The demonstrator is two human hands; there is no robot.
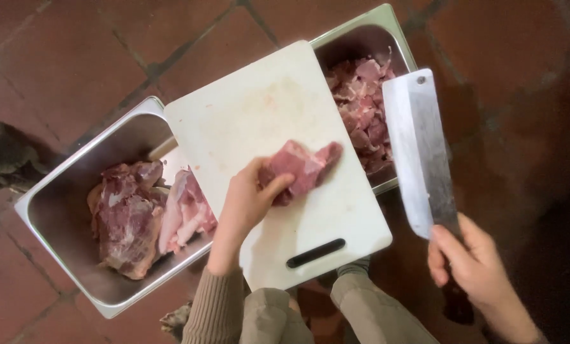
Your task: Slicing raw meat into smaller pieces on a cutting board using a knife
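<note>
On the cutting board, meat chunk under left hand, cleaver in right hand

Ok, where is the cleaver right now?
In the head view, the cleaver is on the right, held in the right hand, blade raised beside the tray of cut meat.

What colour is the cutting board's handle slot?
Black, set in the white cutting board; the handle slot shows best in the head view, near the person's knees.

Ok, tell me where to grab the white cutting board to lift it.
Take the board by the black slot handle at its near end, coming from the person's side. That end overhangs both trays, so fingers can hook through; the meat lies further up.
</note>
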